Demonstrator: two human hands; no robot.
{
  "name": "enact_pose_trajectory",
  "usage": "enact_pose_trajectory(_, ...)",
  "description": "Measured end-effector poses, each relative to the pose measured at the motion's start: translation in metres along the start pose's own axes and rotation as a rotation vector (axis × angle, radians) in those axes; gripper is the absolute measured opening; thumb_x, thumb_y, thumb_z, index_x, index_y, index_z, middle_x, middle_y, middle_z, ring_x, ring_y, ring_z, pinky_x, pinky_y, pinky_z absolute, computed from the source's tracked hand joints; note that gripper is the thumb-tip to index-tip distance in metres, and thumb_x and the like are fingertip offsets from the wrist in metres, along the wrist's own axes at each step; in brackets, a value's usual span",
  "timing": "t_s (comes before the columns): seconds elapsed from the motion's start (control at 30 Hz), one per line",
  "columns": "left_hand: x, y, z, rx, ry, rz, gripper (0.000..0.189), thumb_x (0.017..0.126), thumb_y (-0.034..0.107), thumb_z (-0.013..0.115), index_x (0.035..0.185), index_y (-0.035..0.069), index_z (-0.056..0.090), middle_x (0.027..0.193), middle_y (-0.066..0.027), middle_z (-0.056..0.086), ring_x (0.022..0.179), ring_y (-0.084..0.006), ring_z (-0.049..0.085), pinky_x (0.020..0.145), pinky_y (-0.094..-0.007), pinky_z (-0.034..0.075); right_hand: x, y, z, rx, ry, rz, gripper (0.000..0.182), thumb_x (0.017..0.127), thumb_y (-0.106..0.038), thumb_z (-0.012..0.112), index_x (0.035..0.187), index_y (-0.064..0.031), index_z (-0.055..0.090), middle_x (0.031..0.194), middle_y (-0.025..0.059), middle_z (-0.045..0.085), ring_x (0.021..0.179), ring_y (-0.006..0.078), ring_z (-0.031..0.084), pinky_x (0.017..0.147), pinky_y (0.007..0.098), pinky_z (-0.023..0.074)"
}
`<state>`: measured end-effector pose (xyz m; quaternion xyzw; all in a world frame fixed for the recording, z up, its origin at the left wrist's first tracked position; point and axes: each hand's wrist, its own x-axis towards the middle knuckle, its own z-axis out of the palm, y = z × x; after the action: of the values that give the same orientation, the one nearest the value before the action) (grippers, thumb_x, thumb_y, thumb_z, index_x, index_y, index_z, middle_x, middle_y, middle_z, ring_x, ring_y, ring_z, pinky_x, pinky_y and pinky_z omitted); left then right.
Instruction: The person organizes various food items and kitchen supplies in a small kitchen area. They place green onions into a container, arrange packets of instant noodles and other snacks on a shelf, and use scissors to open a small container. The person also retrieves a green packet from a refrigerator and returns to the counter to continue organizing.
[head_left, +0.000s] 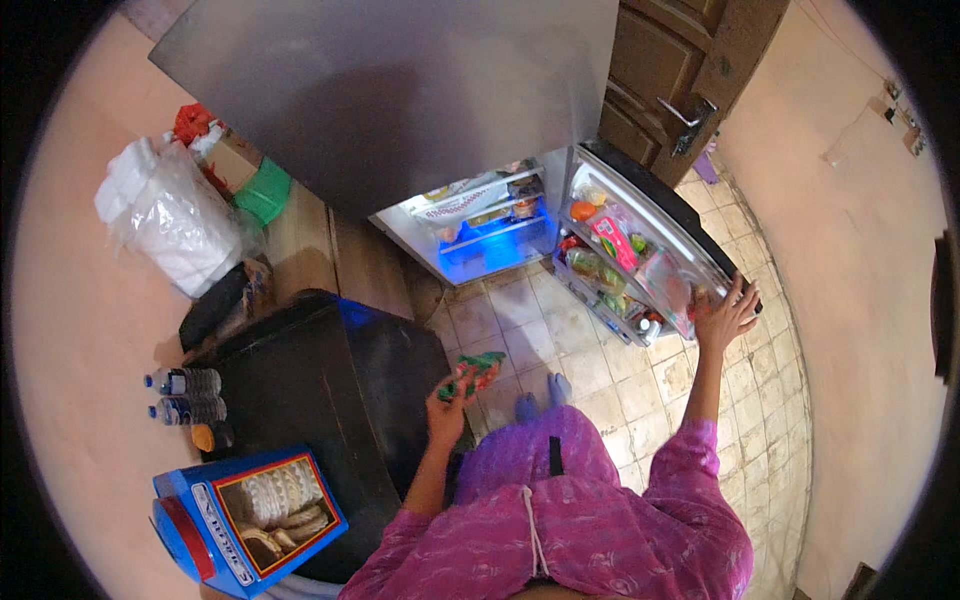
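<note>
My left hand (445, 411) holds a small green and red packet (477, 373) over the tiled floor; its contents cannot be made out. With fingers spread, my right hand (726, 316) rests on the outer end of the open refrigerator door (652, 196). Several items fill the door's shelves, among them an orange fruit (583, 210), a pink packet (615, 241) and bagged green produce (594, 270). Inside the lit refrigerator (495, 255), bags and food sit on shelves above a blue-glowing lower part.
A black tabletop (300, 405) lies to my left, with two plastic water bottles (187, 411), an orange-lidded jar (202, 437) and a blue tin (247, 517). Behind it are bagged white foam boxes (176, 217) and a green basket (266, 193). A brown wooden door (660, 67) stands beyond the refrigerator.
</note>
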<state>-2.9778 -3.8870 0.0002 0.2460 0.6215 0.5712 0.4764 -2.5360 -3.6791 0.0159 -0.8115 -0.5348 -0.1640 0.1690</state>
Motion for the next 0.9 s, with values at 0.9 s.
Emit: enact_pose_trajectory(0.9, -0.016, 0.167, -0.020, 0.376, -0.747, -0.085, 0.025, 0.091, 0.010, 0.065, 0.112, -0.003, 0.065, 0.119, -0.0149, 0.065, 0.109, -0.0177, 0.059, 0.089, -0.0316, 0.050, -0.175, -0.165, -0.076, 1.268, -1.000, -0.395, 0.060, 0.090, -0.031, 0.065, 0.136, -0.0019, 0.039, 0.129, 0.0227, 0.048, 0.121, 0.0335, 0.048, 0.100, 0.0434, 0.0401)
